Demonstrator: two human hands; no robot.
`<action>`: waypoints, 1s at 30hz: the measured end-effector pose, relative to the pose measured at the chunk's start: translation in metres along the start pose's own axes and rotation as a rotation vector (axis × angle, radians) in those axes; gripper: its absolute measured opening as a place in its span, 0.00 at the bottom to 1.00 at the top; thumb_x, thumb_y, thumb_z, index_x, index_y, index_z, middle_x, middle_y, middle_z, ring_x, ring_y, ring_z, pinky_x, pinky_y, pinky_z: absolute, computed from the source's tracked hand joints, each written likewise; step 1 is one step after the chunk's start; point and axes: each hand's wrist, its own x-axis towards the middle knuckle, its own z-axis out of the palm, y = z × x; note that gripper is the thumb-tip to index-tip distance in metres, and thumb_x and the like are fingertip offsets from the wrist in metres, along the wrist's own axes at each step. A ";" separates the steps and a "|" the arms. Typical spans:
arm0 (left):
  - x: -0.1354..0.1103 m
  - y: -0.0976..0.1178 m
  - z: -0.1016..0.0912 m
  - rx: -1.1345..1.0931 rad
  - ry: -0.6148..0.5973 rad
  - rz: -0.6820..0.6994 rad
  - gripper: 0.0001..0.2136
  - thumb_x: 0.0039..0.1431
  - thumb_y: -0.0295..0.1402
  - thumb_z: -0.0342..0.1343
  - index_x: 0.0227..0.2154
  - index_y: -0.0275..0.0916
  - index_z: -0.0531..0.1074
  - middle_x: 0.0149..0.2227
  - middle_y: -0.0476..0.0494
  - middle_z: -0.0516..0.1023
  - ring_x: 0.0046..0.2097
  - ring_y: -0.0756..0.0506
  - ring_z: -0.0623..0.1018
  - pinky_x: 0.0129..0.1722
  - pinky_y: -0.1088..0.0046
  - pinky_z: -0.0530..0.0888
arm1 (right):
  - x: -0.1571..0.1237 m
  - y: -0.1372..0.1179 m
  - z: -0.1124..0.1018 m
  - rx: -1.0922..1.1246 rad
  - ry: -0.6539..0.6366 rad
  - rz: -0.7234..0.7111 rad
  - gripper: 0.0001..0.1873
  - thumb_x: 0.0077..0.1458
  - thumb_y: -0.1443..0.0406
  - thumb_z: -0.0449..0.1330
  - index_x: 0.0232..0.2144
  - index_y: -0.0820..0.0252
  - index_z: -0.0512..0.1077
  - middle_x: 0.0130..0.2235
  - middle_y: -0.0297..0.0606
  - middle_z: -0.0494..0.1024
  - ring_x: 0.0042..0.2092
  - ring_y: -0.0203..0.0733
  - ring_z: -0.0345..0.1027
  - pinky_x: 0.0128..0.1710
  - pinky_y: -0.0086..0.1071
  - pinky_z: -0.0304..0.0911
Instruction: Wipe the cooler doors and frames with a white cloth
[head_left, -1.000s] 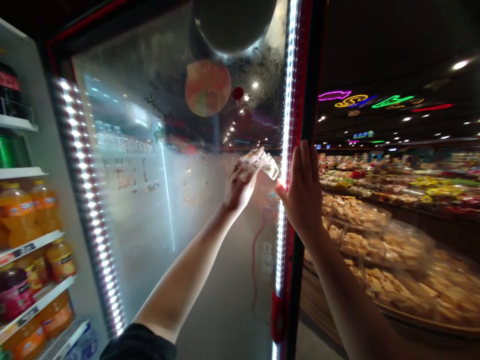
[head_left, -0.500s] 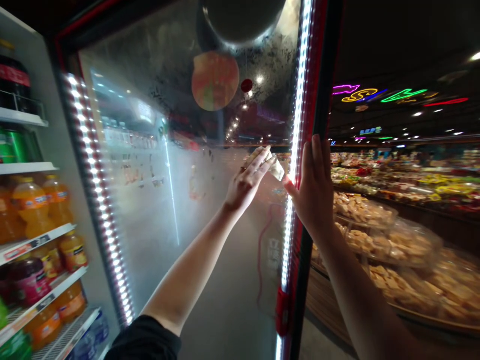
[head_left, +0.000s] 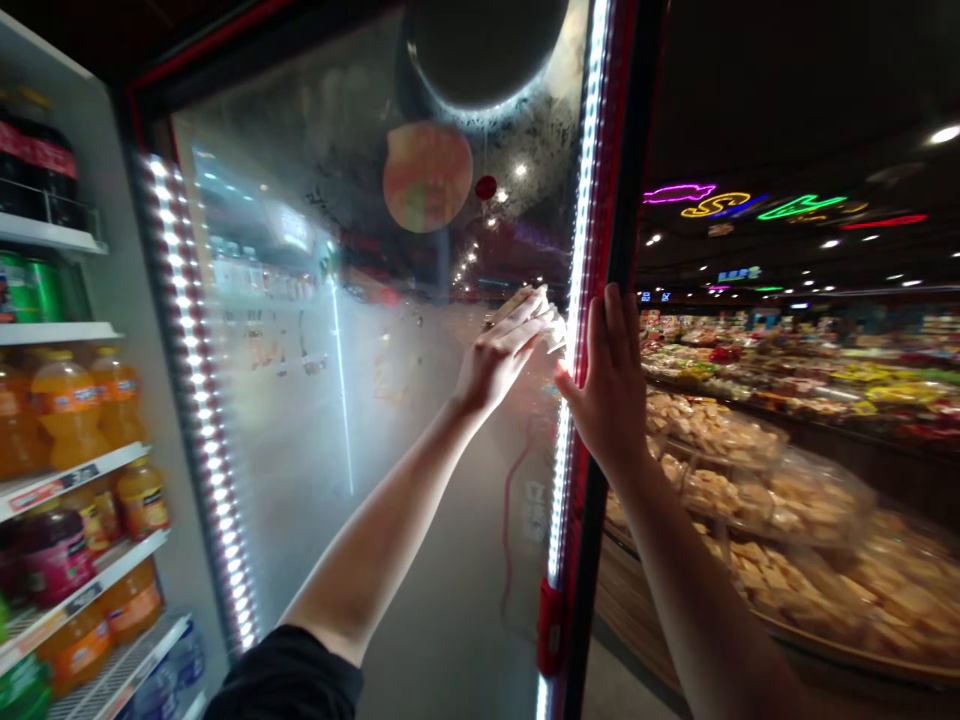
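My left hand [head_left: 499, 360] presses a crumpled white cloth [head_left: 536, 318] against the inside of a fogged glass refrigerator door [head_left: 300, 300], close to the door's hinge-free edge. The cloth shows only in part around my fingers. My right hand [head_left: 611, 385] lies flat with its fingers up against the black and red door frame [head_left: 619, 230], next to a lit LED strip [head_left: 581, 250]. That hand holds nothing. A round sticker [head_left: 426, 178] sits high on the misted glass.
To the left, refrigerator shelves hold orange drink bottles [head_left: 67, 410], cola bottles [head_left: 37, 160] and green cans [head_left: 41, 290]. To the right, beyond the door, round trays of packaged food [head_left: 780, 520] fill a store display under neon signs [head_left: 802, 207]. A grey floor [head_left: 450, 620] lies below.
The view shifts slightly from frame to frame. My left hand stays on the glass with the cloth, its fingers now covering more of it. My right hand remains on the door frame.
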 end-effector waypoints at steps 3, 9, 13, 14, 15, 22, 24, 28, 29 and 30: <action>0.002 -0.017 -0.010 0.013 0.031 -0.038 0.24 0.75 0.21 0.51 0.67 0.47 0.75 0.72 0.42 0.76 0.73 0.41 0.75 0.69 0.54 0.81 | 0.000 -0.001 -0.002 0.003 -0.012 0.007 0.55 0.67 0.69 0.59 0.83 0.56 0.31 0.83 0.49 0.47 0.84 0.60 0.39 0.80 0.62 0.51; 0.013 0.004 0.008 0.002 0.109 -0.163 0.32 0.73 0.18 0.47 0.75 0.52 0.65 0.71 0.44 0.77 0.74 0.41 0.75 0.71 0.50 0.78 | 0.001 -0.003 -0.004 -0.008 -0.022 0.016 0.53 0.69 0.69 0.57 0.83 0.54 0.30 0.84 0.49 0.47 0.84 0.59 0.37 0.80 0.63 0.52; -0.018 0.012 -0.011 0.028 0.024 -0.151 0.30 0.76 0.20 0.44 0.75 0.49 0.63 0.71 0.43 0.77 0.72 0.44 0.76 0.70 0.53 0.79 | -0.004 -0.019 -0.008 -0.070 -0.024 0.057 0.50 0.70 0.69 0.55 0.83 0.59 0.33 0.83 0.52 0.47 0.84 0.58 0.36 0.80 0.61 0.52; -0.024 0.006 -0.019 0.030 0.034 -0.156 0.29 0.76 0.21 0.45 0.74 0.48 0.65 0.71 0.42 0.76 0.72 0.44 0.76 0.71 0.54 0.78 | -0.007 -0.026 -0.009 -0.095 -0.034 0.077 0.48 0.71 0.70 0.54 0.83 0.59 0.34 0.83 0.52 0.48 0.84 0.58 0.37 0.80 0.62 0.52; -0.028 -0.003 -0.025 0.035 0.055 -0.171 0.28 0.76 0.21 0.46 0.73 0.49 0.66 0.72 0.40 0.76 0.72 0.43 0.76 0.71 0.55 0.77 | -0.010 -0.033 -0.010 -0.115 -0.049 0.096 0.47 0.71 0.70 0.53 0.83 0.59 0.35 0.83 0.51 0.50 0.83 0.58 0.39 0.80 0.62 0.52; -0.024 -0.041 -0.037 0.154 0.097 -0.196 0.28 0.77 0.20 0.40 0.72 0.47 0.67 0.69 0.40 0.79 0.74 0.45 0.74 0.75 0.57 0.73 | -0.031 -0.094 0.012 0.005 -0.192 0.128 0.47 0.72 0.69 0.51 0.83 0.62 0.33 0.81 0.53 0.55 0.81 0.57 0.51 0.79 0.60 0.56; -0.037 -0.034 -0.044 0.191 0.026 -0.137 0.28 0.78 0.21 0.40 0.73 0.46 0.67 0.69 0.41 0.79 0.74 0.45 0.73 0.75 0.57 0.73 | -0.036 -0.106 0.023 0.019 -0.202 0.148 0.48 0.73 0.68 0.52 0.83 0.61 0.30 0.81 0.53 0.55 0.80 0.57 0.53 0.78 0.60 0.57; -0.064 -0.040 -0.071 0.243 -0.025 -0.067 0.27 0.79 0.24 0.47 0.75 0.50 0.65 0.66 0.44 0.82 0.72 0.44 0.75 0.72 0.56 0.76 | -0.047 -0.115 0.040 0.030 -0.212 0.162 0.50 0.74 0.66 0.53 0.82 0.60 0.25 0.81 0.55 0.54 0.80 0.60 0.53 0.75 0.61 0.62; -0.065 -0.047 -0.075 0.255 -0.006 -0.067 0.27 0.79 0.24 0.47 0.75 0.51 0.65 0.66 0.44 0.82 0.72 0.44 0.76 0.72 0.57 0.76 | -0.050 -0.116 0.044 0.025 -0.209 0.157 0.49 0.74 0.65 0.53 0.82 0.60 0.25 0.81 0.55 0.54 0.80 0.60 0.53 0.74 0.61 0.63; -0.064 -0.054 -0.077 0.266 0.014 -0.076 0.27 0.79 0.23 0.46 0.75 0.51 0.65 0.65 0.44 0.83 0.71 0.44 0.76 0.72 0.57 0.76 | -0.052 -0.117 0.047 0.018 -0.203 0.152 0.49 0.75 0.64 0.53 0.82 0.60 0.25 0.81 0.55 0.55 0.80 0.60 0.53 0.74 0.60 0.65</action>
